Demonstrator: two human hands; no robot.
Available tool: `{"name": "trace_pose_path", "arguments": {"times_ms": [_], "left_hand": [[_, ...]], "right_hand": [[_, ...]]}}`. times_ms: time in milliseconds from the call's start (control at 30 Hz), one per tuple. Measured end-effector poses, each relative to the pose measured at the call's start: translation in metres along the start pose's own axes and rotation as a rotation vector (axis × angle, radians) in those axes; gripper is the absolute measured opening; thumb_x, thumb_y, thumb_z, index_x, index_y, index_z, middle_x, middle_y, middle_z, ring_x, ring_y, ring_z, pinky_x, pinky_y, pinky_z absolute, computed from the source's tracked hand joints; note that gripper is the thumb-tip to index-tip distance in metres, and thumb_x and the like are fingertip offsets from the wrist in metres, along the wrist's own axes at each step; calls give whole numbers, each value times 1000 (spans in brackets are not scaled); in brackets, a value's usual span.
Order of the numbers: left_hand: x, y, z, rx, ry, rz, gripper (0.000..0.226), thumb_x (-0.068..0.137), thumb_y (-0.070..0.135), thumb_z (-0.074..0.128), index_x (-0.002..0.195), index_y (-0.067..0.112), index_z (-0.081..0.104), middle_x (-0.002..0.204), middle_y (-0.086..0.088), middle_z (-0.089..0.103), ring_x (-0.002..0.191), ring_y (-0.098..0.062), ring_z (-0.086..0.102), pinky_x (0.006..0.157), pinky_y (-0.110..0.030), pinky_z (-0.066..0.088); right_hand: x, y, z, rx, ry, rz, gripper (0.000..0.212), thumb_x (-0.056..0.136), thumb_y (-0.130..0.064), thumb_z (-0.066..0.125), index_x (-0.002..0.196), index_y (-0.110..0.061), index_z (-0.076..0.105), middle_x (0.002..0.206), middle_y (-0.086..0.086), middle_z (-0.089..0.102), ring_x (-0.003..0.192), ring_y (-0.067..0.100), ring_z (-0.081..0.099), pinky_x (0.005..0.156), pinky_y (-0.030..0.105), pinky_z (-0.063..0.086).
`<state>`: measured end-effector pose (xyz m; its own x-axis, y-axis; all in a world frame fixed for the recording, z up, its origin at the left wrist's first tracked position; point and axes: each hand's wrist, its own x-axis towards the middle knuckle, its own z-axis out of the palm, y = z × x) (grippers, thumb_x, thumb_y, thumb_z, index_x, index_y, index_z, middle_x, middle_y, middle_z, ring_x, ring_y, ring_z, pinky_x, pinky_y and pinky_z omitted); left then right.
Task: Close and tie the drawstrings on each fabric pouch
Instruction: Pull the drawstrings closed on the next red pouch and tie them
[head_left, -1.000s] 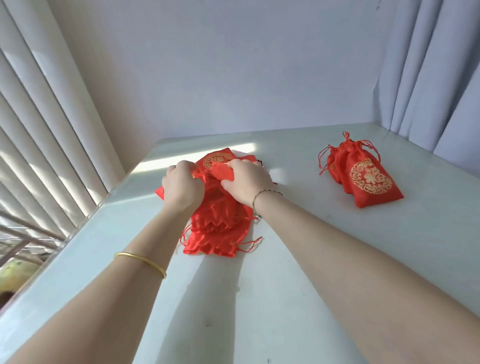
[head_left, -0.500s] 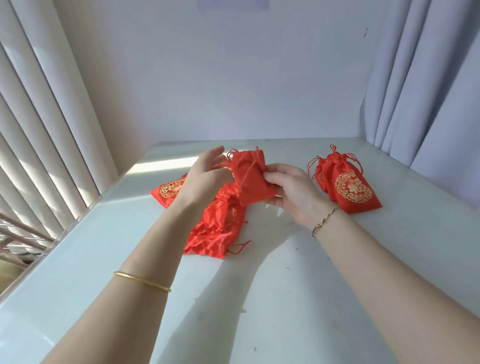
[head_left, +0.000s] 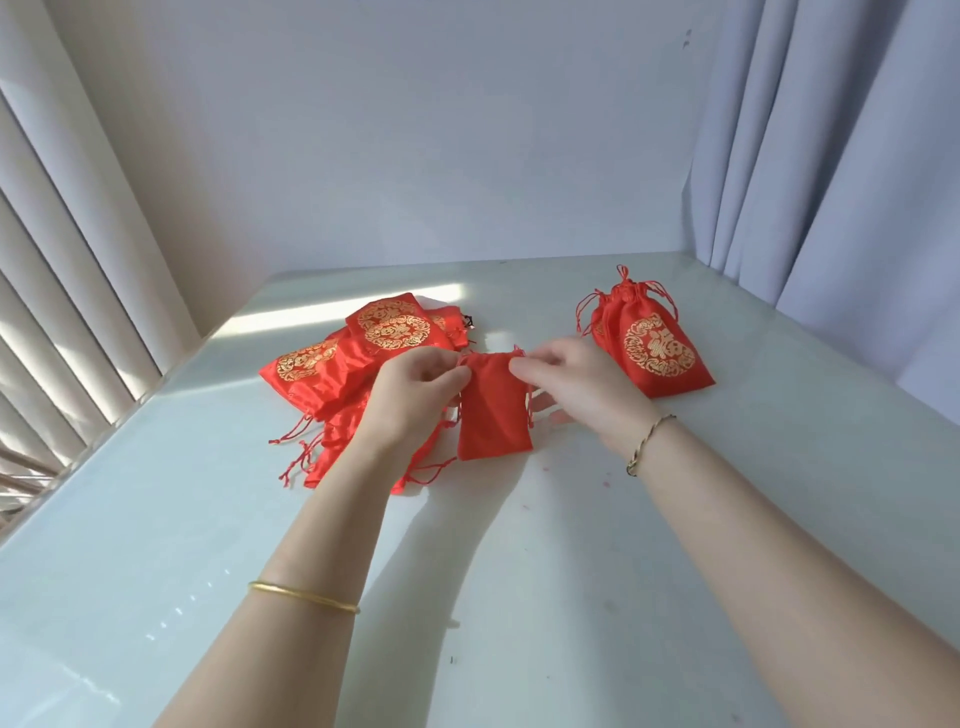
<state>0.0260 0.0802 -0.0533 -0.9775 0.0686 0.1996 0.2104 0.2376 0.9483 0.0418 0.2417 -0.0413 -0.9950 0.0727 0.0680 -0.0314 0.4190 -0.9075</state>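
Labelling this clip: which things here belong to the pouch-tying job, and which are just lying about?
Job: plain red pouch, pinched by left hand and right hand; untied pouch pile; tied pouches.
Lying about: table, curtain, blinds, gold bangle.

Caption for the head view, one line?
Left hand and right hand pinch the top corners of a red pouch, between a loose pile and tied pouches.
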Motion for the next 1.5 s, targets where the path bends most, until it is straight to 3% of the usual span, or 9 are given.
{"name": "trace_pose_path", "arguments": {"times_ms": [100,200,333,467,567,833,1067,1300,1500], "left_hand": [[4,-2,-6,35,7,11,21,88,6,60,73,19,65,63,1,58,48,1,51,49,-11,43],[6,-6,-12,119,22,20,15,86,10,63,76,20,67,64,2,59,56,-6,52,57,-20,45],[7,-5,-23,276,31,50,12,87,14,62,79,13,70,62,3,62,56,-11,52,61,-26,45],[8,-4,-30,385,39,50,14,89,16,59,79,12,69,63,1,61,57,-15,52,57,-29,45],[9,-3,-35,387,57,30,16,90,15,57,81,12,69,65,-3,59,63,-22,53,65,-40,51],[10,-7,-47,295,148,-21,18,88,17,62,84,1,69,63,-5,54,61,-20,47,64,-35,46],[11,-7,-51,209,163,-71,17,88,21,64,72,14,62,60,-2,50,54,-14,45,54,-23,42],[12,-9,-53,171,154,-84,15,91,13,57,81,16,67,65,0,51,58,-10,46,56,-19,42],[13,-12,-55,150,173,-63,14,88,6,60,90,15,70,70,-1,57,59,-12,49,63,-25,47]], "right_hand": [[0,6,-2,-46,-68,36,10,89,-12,55,88,-7,63,74,4,64,59,15,61,57,26,45],[2,8,-6,23,-44,57,13,88,-9,53,78,-9,62,73,5,65,63,18,59,65,32,45],[2,6,-14,285,-19,161,18,91,-13,47,74,-14,52,74,5,65,69,18,63,63,27,45],[3,10,-19,463,39,239,27,95,-24,47,70,-16,50,54,-2,56,46,12,58,54,24,47],[5,13,-25,486,115,250,30,95,-31,50,68,-18,51,52,-4,49,36,8,48,46,20,43],[6,14,-25,582,276,281,28,91,-25,48,67,-14,59,48,-5,48,35,8,44,47,20,40],[6,17,-15,446,499,60,24,89,-20,51,70,-16,63,61,3,58,35,6,49,40,16,39],[4,14,-7,930,333,137,17,91,-12,54,76,-12,63,71,3,61,44,3,54,44,15,45],[5,16,-10,1128,297,161,10,88,-5,59,80,-10,59,67,4,65,50,5,62,46,15,48]]}}
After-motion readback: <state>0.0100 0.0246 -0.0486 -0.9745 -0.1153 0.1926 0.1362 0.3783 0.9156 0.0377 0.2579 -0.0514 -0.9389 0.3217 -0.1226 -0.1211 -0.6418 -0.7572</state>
